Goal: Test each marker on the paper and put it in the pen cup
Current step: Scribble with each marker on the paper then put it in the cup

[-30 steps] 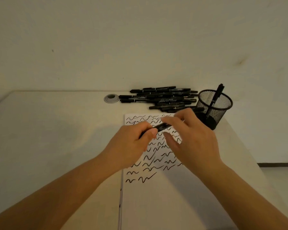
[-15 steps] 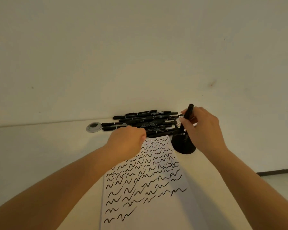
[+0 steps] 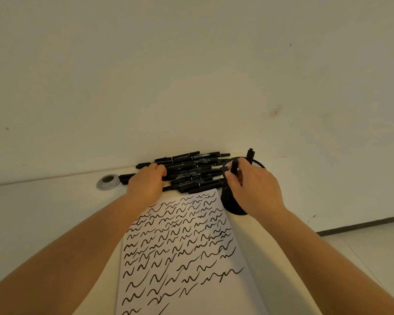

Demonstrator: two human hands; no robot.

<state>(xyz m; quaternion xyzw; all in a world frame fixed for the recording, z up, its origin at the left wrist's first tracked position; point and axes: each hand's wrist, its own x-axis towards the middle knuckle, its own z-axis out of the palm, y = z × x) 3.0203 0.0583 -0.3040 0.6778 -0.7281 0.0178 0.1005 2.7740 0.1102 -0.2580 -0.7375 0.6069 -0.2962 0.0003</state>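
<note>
Right hand: the right hand [image 3: 253, 187] grips a black marker [image 3: 234, 166] and holds it upright over the mouth of the pen cup [image 3: 231, 202].
Left hand: the left hand [image 3: 147, 181] rests on the marker pile [image 3: 191, 172], fingers bent over the pens; I cannot tell if it grips one.
Pen cup: black mesh, just right of the paper [image 3: 180, 246], with one marker standing inside.
Paper: covered in black squiggles, near the pile.
Table: a grey ring [image 3: 108, 181] lies left of the pile.

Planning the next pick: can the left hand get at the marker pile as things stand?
Likely yes. The left hand already rests on the left end of the marker pile, nothing between them. The right hand is off to the side, holding a marker at the pen cup.
</note>
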